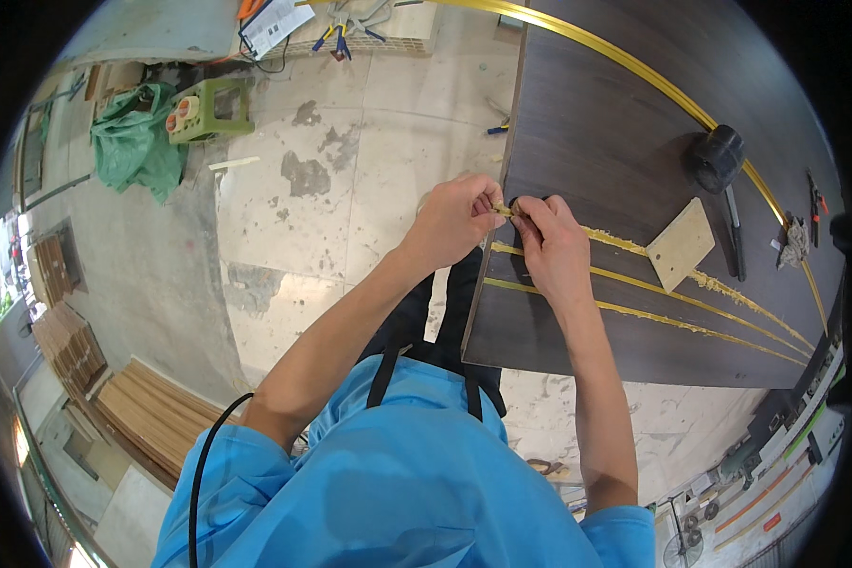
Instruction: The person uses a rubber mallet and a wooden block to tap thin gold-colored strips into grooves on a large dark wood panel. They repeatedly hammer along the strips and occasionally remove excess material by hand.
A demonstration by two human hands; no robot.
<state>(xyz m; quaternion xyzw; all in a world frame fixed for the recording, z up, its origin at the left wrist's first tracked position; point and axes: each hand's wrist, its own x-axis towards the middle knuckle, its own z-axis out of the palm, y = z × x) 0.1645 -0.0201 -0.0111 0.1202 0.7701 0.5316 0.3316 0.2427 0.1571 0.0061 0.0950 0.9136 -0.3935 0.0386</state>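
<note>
My left hand [458,220] and my right hand [556,244] meet at the left edge of a dark wood-grain board [625,133]. Both are closed in a pinch on the end of a thin gold trim strip [615,240], just at the board's edge; my fingers hide part of it. Along this strip lie yellowish crumbs. Two more gold strips [634,282] [634,314] run nearly parallel below it, fanning across the board. A pale, flat wooden block [682,244] rests across the crumb-covered strip, right of my right hand.
On the board's far side lies a black rubber mallet [719,157], near long gold trim [634,64]. A crumpled rag [793,244] is at the right. Pliers [346,40] lie at the far bench. A green stool [220,112] and green bag [137,137] stand left; stacked wooden planks [156,412] are lower left.
</note>
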